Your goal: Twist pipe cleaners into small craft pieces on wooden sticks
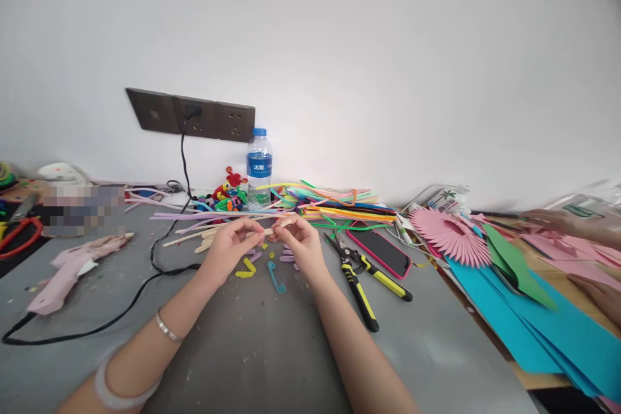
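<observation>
Both hands meet above the middle of the grey table (242, 349). My left hand (239, 240) and my right hand (298, 242) pinch a thin cream-coloured piece (270, 231) between their fingertips, one at each end. It looks like a pipe cleaner, though its shape is too small to tell. Below the fingers lie bent yellow pieces (247, 266), a blue piece with curled ends (276, 278) and short purple pieces (287, 255). Cream strips (206, 238) and long purple strips (184, 215) lie behind my left hand.
Yellow-black pliers (356, 294) and a pink-edged phone (381, 251) lie right. A pink glue gun (68, 275) with black cable lies left. A water bottle (259, 171) and colourful pipe cleaners (339, 207) stand behind. Another person's hands (567, 223) touch pink paper at far right.
</observation>
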Demonstrator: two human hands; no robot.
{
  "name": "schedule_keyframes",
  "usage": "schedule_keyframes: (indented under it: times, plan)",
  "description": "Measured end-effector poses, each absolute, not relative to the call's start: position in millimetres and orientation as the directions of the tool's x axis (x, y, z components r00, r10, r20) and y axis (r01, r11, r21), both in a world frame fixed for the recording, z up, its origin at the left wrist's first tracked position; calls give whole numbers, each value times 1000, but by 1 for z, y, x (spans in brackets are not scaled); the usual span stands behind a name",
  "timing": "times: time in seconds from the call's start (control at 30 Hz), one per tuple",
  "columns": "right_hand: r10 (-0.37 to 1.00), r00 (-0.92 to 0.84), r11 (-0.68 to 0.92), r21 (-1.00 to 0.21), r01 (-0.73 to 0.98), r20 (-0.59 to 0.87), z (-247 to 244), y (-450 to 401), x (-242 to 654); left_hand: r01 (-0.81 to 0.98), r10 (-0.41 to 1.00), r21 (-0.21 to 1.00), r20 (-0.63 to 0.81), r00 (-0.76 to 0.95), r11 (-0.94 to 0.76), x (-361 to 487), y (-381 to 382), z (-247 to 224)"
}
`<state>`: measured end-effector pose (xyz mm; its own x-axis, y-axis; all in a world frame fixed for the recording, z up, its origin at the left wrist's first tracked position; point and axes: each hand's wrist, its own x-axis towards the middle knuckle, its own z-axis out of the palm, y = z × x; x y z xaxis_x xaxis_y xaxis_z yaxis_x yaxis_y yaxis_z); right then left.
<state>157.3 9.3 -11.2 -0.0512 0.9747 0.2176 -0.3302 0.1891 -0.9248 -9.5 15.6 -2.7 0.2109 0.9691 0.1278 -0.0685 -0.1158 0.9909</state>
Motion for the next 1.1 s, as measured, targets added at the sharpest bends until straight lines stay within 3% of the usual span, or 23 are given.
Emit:
schedule_keyframes:
  times: [0.1,0.23,0.37,0.53,0.9,1.1]
  plan:
    - [965,-24,241,-913,-330,263,-10,9,156,-31,969,978,206,133,-204,-11,16,-4]
    - [945,36,323,-908,-267,326,-11,9,156,28,973,977,207,101,-211,-12,13,-6]
    - [959,13,278,-927,-251,284,-12,10,158,98,963,963,241,120,-253,-12,12,-7]
    - [973,-28,212,-935,-286,229,-13,10,157,19,956,963,266,126,-270,-11,13,-5]
    - [972,-47,210,-943,-260,229,-10,9,158,90,927,988,85,364,-125,-8,11,1]
    - [983,127,179,-844,-505,133,-9,14,164,-150,986,989,9,164,16,-14,17,3]
